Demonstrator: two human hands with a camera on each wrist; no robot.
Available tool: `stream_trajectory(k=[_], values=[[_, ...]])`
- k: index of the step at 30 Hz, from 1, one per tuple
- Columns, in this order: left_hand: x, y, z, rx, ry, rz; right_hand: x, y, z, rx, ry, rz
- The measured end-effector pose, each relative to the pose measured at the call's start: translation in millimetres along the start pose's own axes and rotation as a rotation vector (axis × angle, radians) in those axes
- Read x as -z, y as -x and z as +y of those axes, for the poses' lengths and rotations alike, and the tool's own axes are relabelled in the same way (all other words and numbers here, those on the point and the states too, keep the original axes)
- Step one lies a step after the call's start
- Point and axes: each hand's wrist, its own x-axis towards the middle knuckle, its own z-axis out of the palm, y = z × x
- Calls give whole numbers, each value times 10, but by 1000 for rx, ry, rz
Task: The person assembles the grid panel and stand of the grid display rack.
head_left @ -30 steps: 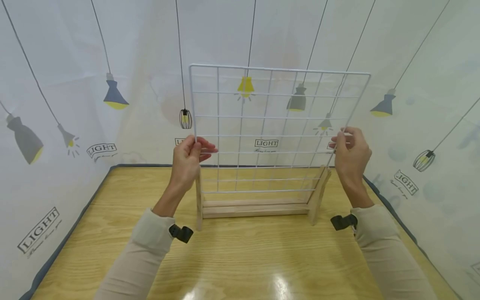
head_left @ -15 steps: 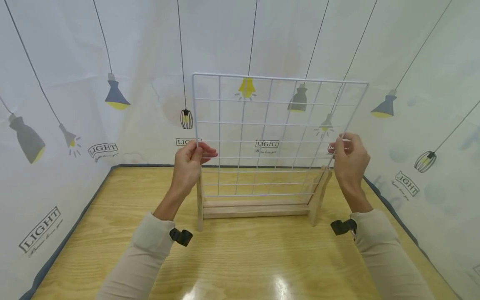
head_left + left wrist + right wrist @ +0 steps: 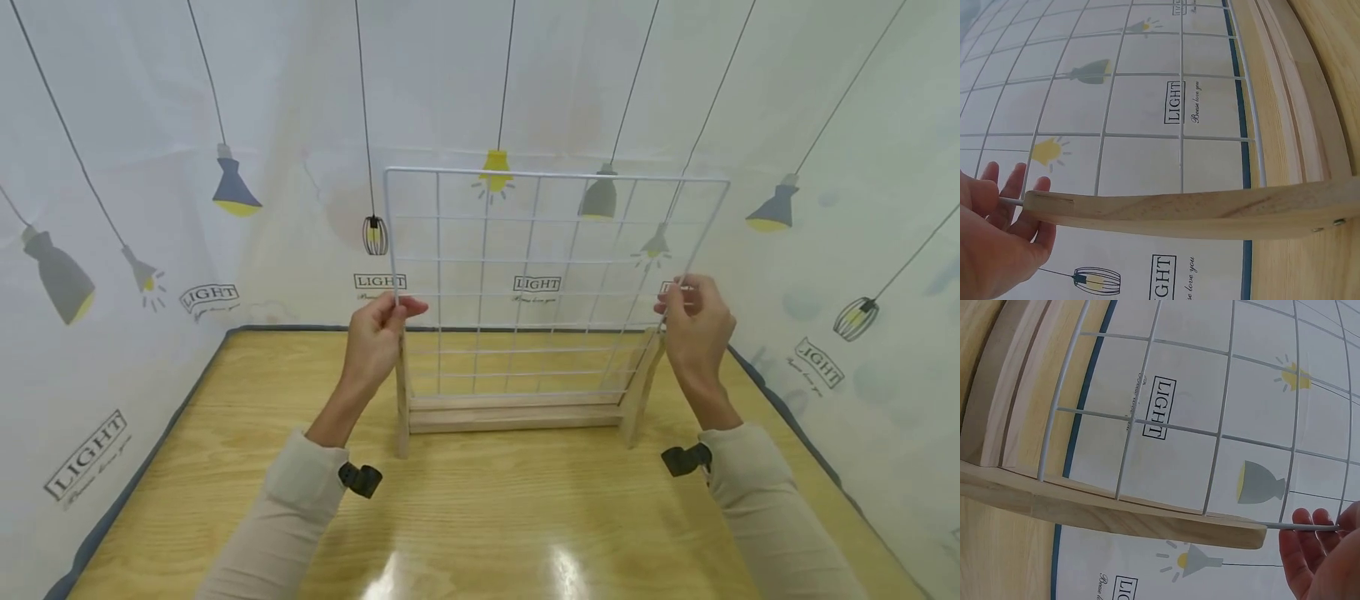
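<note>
A white wire grid panel point(image 3: 529, 260) stands upright between the two side posts of a light wooden stand point(image 3: 514, 418). My left hand point(image 3: 373, 337) pinches the panel's left edge wire just above the left post. On the opposite edge, my right hand point(image 3: 699, 327) pinches the wire above the right post. In the left wrist view, the grid's side wire runs into the end of the left wooden post point(image 3: 1191, 209). The right wrist view shows the right post point(image 3: 1147, 520) with the grid's edge along it. The panel's bottom wire is close above the stand's crossbar.
The stand rests on a wood-grain table point(image 3: 480, 508). A white sheet point(image 3: 300, 233) printed with hanging lamps encloses the back and both sides. Dark wrist cameras point(image 3: 362, 480) sit at both sleeve cuffs.
Both hands have lowered the wire grid panel between the posts. Its top edge now stands lower, and its bottom wire is nearer the crossbar. The stand has stayed in place.
</note>
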Motion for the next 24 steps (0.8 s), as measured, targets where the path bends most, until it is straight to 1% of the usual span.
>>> stream_trajectory(k=[6,13,18,24], values=[[8,29,-55,13,-7,-5,6,59,44,-15,-8,-24],[5,58,-100,51,-16,-10,11,117,114,-14,1,-52],[-5,94,-128,60,-17,-17,11,157,167,-16,15,-51],[-7,93,-171,66,-25,-7,-1,159,182,7,19,-40]])
